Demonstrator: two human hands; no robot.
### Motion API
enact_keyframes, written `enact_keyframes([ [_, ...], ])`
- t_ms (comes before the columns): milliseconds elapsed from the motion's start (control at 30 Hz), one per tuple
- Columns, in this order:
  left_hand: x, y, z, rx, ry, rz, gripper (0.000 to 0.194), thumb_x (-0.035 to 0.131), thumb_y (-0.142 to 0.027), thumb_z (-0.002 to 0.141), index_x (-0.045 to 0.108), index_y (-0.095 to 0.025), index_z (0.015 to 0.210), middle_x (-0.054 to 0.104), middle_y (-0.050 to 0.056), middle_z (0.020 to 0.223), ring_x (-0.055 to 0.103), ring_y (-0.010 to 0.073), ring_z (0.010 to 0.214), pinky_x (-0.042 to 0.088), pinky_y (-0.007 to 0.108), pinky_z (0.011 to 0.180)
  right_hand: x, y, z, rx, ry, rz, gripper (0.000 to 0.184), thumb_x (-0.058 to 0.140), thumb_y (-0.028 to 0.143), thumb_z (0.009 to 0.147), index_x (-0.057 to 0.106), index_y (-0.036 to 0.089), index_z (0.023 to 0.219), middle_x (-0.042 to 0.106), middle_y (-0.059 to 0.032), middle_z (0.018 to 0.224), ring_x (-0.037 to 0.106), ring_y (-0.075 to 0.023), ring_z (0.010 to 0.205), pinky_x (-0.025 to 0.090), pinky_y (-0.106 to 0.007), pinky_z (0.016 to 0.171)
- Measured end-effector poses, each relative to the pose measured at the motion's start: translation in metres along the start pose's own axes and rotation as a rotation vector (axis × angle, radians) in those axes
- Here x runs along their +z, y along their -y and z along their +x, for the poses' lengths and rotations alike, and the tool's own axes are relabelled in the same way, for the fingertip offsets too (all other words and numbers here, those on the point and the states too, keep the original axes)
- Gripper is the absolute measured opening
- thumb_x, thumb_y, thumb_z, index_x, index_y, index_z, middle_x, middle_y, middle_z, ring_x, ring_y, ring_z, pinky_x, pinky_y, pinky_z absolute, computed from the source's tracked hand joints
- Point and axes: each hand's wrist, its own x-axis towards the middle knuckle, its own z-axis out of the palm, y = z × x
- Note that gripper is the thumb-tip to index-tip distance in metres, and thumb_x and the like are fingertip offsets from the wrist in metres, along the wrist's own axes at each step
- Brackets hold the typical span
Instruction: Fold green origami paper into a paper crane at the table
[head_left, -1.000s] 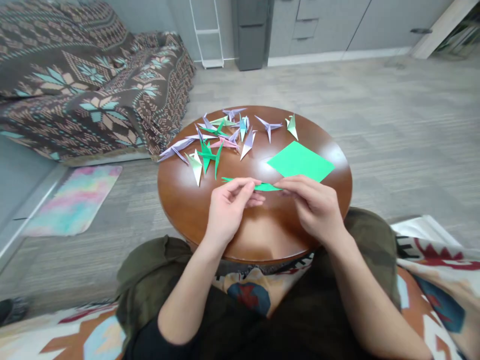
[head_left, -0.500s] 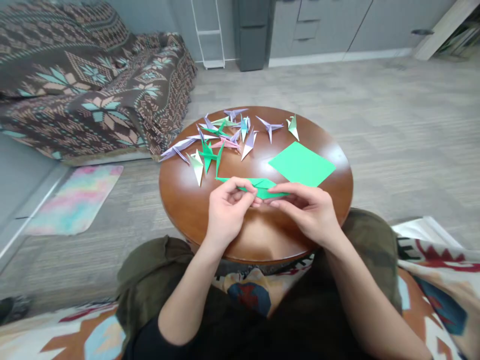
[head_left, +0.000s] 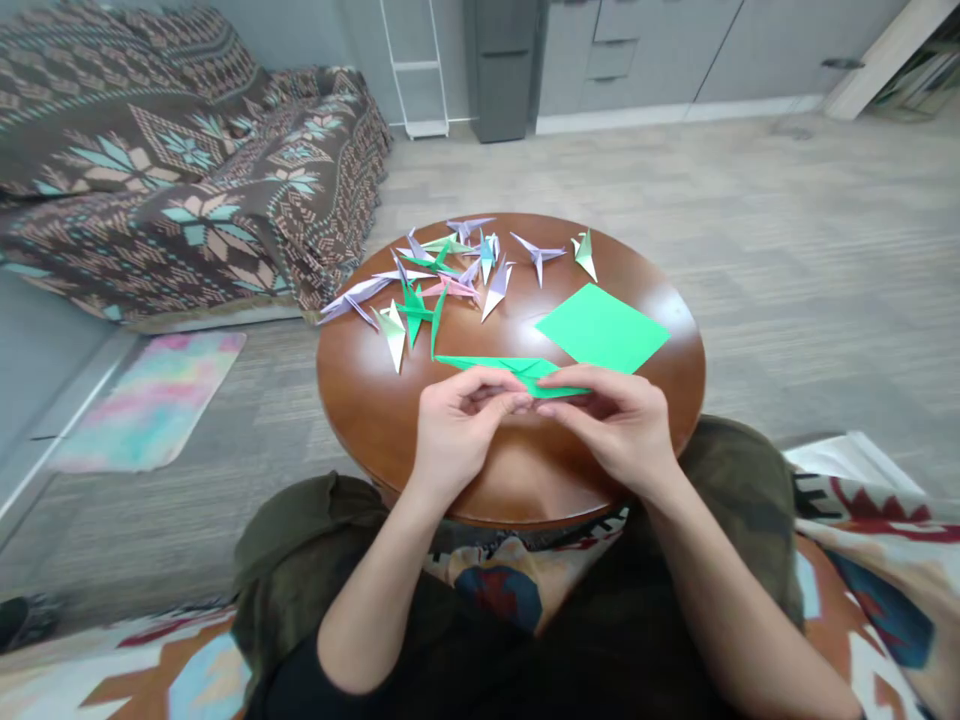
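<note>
A long, narrow piece of folded green origami paper [head_left: 536,370] is held just above the near half of the round table, its thin point reaching left. My left hand [head_left: 466,420] pinches its lower edge near the middle, thumb and fingertips together. At the right end, my right hand [head_left: 619,415] is closed on the paper between thumb and fingers, hiding part of it. Just beyond my right hand a flat green paper square [head_left: 604,325] lies on the table. Several folded paper cranes [head_left: 416,310] in green, purple, pink and pale yellow cluster at the far left of the tabletop.
The brown round table [head_left: 360,400] stands close against my knees. A purple crane [head_left: 538,256] and a pale green crane [head_left: 585,252] sit at its far edge. Beyond are a sofa with a patterned cover [head_left: 202,200], a pastel mat [head_left: 154,400] and grey cabinets [head_left: 660,60].
My left hand has slid slightly right along the folded paper, closer to my right hand, and its fingertips have closed up. More of the paper's left point shows.
</note>
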Motion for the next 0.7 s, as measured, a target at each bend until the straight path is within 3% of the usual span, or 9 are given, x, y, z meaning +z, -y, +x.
enact_keyframes([
  [100,0.002,-0.001,-0.003,0.003,-0.021,0.041,0.008,0.085,-0.021,0.085,0.079,-0.019,0.079,0.080,0.001,0.073,0.080,0.0182,0.067,0.069,0.029,0.071,0.006,0.003,0.000,0.039,-0.073,0.010,0.003,0.086,0.024,0.087,0.083,0.024,0.086,0.084,-0.0020,0.083,0.079,-0.0202,0.075,0.066,-0.031,0.066],
  [233,0.008,-0.003,-0.006,0.011,-0.069,0.019,0.014,0.088,-0.027,0.084,0.079,-0.018,0.079,0.080,0.002,0.072,0.080,0.0188,0.064,0.071,0.030,0.069,0.015,0.006,-0.002,0.128,-0.160,0.110,0.013,0.086,0.027,0.087,0.077,0.022,0.078,0.082,-0.0028,0.077,0.078,-0.0206,0.072,0.066,-0.032,0.066],
  [433,0.014,-0.005,-0.008,0.002,-0.068,-0.069,0.017,0.090,-0.029,0.083,0.077,-0.018,0.081,0.081,0.002,0.072,0.078,0.0167,0.061,0.070,0.028,0.067,0.016,0.008,-0.003,0.134,-0.163,0.170,0.016,0.087,0.021,0.086,0.074,0.022,0.076,0.081,-0.0018,0.076,0.078,-0.0188,0.069,0.066,-0.030,0.065],
  [700,0.016,-0.007,-0.009,-0.021,-0.076,-0.054,0.022,0.090,-0.032,0.082,0.074,-0.017,0.080,0.080,0.002,0.072,0.079,0.0175,0.063,0.070,0.028,0.067,0.019,0.015,-0.003,0.211,-0.238,0.115,0.030,0.093,0.036,0.081,0.068,0.021,0.074,0.078,-0.0014,0.070,0.077,-0.0184,0.061,0.065,-0.027,0.056],
])
